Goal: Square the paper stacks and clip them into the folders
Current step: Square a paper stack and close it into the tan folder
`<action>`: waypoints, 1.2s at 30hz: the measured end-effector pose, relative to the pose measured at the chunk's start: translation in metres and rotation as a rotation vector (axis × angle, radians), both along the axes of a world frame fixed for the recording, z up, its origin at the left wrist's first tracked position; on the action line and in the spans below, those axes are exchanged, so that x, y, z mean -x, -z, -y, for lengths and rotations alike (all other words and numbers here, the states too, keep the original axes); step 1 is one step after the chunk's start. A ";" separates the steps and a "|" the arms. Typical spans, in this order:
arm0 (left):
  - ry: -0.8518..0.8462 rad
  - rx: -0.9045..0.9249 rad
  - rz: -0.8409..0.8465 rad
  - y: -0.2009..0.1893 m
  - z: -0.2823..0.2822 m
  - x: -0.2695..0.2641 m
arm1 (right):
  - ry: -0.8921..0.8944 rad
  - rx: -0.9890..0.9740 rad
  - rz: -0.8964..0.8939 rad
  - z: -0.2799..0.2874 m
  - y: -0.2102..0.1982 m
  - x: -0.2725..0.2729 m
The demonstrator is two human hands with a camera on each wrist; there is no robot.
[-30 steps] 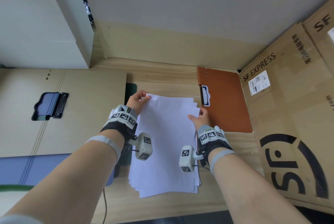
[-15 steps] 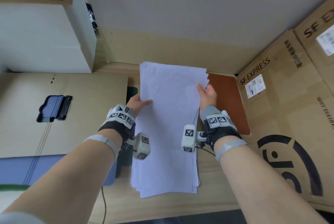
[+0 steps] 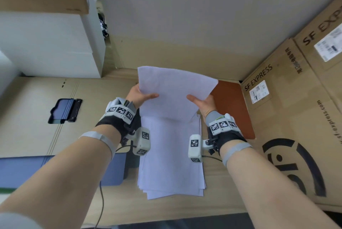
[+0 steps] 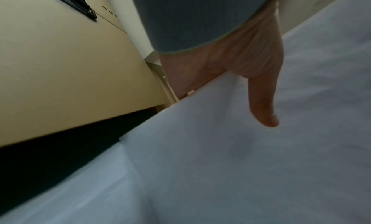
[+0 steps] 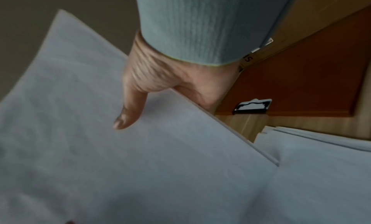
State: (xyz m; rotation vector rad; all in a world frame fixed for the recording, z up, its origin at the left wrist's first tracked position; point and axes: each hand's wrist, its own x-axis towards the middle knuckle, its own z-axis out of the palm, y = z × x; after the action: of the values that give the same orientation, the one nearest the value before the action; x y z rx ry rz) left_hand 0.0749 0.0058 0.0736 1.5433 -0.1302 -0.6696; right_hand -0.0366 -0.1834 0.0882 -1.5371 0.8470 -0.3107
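Note:
I hold a lifted batch of white sheets (image 3: 174, 91) in the air, tilted up above the desk. My left hand (image 3: 140, 95) pinches its left edge, thumb on top (image 4: 261, 103). My right hand (image 3: 201, 102) pinches the right edge, thumb on the front face (image 5: 130, 110). Below lies the rest of the paper stack (image 3: 170, 158), fanned unevenly at its near end. An orange-brown folder (image 3: 233, 106) with a black clip (image 5: 253, 106) lies to the right. A tan folder (image 3: 37, 110) with a dark clip (image 3: 64, 111) lies at the left.
SF Express cardboard boxes (image 3: 296, 117) stand along the right side. A white box (image 3: 48, 43) sits at the back left. A blue folder (image 3: 22, 171) lies at the near left under the tan one. A cable (image 3: 101, 202) hangs by the desk's front edge.
Both hands took a batch of sheets off the top of the stack and raised it; it now hangs higher and more tilted, its lower edge off the stack.

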 end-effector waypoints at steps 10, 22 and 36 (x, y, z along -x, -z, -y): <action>-0.050 -0.256 0.107 0.023 0.009 0.012 | 0.021 0.043 -0.234 -0.006 0.036 -0.004; -0.068 -0.421 0.071 0.022 -0.051 -0.041 | -0.133 0.091 -0.288 -0.047 0.016 -0.058; 0.072 -1.177 0.090 0.095 -0.207 -0.095 | -0.299 0.064 -0.506 -0.151 0.071 -0.090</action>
State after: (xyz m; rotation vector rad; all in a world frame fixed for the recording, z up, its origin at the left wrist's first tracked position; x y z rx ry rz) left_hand 0.1701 0.2129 -0.0216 2.7047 0.1865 -0.7767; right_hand 0.0535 -0.0328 0.0172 -1.8076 0.9807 0.2853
